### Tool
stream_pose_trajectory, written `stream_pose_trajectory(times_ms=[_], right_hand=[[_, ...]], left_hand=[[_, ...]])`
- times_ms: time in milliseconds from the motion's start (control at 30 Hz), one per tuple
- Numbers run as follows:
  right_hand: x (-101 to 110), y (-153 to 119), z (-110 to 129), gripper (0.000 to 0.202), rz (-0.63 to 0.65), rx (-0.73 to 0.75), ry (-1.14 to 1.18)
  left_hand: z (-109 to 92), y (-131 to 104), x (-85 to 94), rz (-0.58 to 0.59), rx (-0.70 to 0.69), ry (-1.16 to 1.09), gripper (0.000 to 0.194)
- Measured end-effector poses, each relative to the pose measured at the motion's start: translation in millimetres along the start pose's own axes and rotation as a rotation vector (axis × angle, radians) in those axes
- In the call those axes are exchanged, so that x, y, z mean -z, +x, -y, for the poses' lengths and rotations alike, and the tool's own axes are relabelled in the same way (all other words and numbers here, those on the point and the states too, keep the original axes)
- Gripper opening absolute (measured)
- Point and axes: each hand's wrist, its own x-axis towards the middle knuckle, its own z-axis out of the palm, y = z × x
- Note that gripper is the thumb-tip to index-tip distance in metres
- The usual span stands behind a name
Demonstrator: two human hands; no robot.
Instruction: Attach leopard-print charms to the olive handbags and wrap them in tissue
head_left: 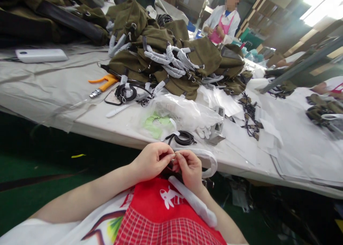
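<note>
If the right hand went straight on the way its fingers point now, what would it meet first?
The right hand points left at the left hand; their fingertips already pinch the same small piece, so it would likely meet those fingers first. Depth between them is unclear.

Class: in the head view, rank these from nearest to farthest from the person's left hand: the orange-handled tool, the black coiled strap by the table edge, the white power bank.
From the left hand:
1. Black coiled strap, just beyond, table edge.
2. Orange-handled tool, farther left.
3. White power bank, far left.

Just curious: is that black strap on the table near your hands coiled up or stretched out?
Coiled: the black strap lies in a flat loop on the table.
</note>
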Motion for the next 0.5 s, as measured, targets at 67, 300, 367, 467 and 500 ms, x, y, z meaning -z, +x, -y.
stream_pose_trajectory(times_ms=[67,300,367,467,500], right_hand=[[0.8,-0.8,0.6,0.02,-0.006,0.039,-0.052],[2.3,-0.2,-0.6,0.024,-0.021,0.079,-0.143],[1.9,-0.3,0.3,0.024,-0.028,0.11,-0.168],[1.0,-0.9,2.0,0.023,-0.051,0.16,-0.205],[0.7,-1.0,2.0,0.024,-0.058,0.173,-0.215]], left_hand=[[-0.7,0.3,-1.9,-0.005,0.001,0.017,0.021],[4.0,0.1,-8.9,-0.005,0.002,-0.008,0.024],[5.2,0.0,-11.5,-0.027,-0.021,-0.015,0.023],[5.0,-0.2,-15.9,-0.063,-0.031,-0.025,0.023],[4.5,-0.3,-17.4,-0.074,-0.024,-0.035,0.024]])
